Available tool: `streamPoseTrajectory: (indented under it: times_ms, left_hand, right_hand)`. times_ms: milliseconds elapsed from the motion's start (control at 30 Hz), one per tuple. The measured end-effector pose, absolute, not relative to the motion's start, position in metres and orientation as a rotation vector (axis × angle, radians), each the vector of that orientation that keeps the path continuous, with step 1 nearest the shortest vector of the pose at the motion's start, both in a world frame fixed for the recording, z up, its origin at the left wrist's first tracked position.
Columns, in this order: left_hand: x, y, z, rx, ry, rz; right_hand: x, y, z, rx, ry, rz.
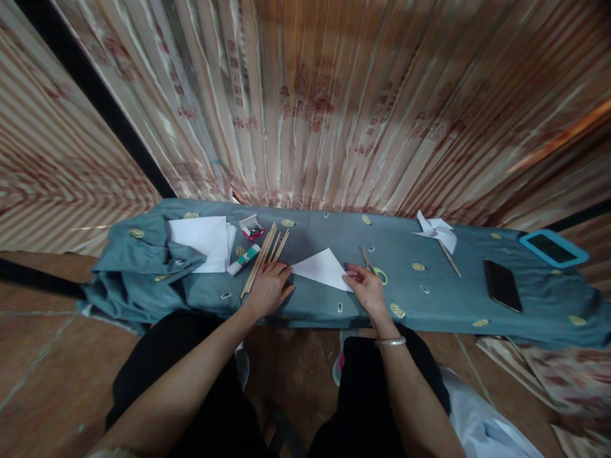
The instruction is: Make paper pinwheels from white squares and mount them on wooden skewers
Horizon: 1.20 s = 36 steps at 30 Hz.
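A white sheet of paper folded into a triangle (322,270) lies between my hands on the cloth-covered table (305,308). My right hand (365,286) pinches its right corner between thumb and fingers. At the opposite tip, my left hand (272,286) rests with fingers stretched out, beside and partly over the lower ends of several thin wooden sticks (261,257). Just beyond my right hand lies a pair of scissors (380,275) with yellow-green handles, partly hidden by that hand.
Left of the sticks are a glue stick (244,259), a small red-and-white box (251,227) and a stack of white paper (203,238). To the right lie a paper pinwheel (435,230) on a stick, a dark phone (503,285) and a blue-framed tablet (554,248). A curtain (305,127) hangs behind.
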<state>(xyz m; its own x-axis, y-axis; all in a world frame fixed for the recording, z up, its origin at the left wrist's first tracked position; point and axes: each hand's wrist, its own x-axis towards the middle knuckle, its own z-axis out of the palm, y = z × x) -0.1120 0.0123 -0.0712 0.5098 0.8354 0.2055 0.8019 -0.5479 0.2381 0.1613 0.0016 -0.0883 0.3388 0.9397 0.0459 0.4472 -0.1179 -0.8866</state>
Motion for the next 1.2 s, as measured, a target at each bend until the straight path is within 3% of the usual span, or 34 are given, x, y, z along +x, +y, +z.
streamPoseTrajectory:
  times_ms: [200,400,867,1200]
  left_hand:
    - [-0.101,0.014,-0.062,2.614,1.390,0.679]
    - [-0.072,0.006,-0.048,2.771,1.174,0.825]
    - [-0.065,0.014,-0.051,2.808,1.153,0.746]
    - [-0.079,0.015,-0.051,2.768,1.123,0.737]
  right_hand:
    - [0.162,-0.005,-0.069,-1.570,-1.098,0.514]
    - [0.133,-0.037,-0.047,-1.582,-1.591,0.130]
    - [0.114,-0.043,-0.069,-1.479,-2.158,0.070]
    - [0.133,-0.013,-0.068,-1.570,-2.311,-0.197]
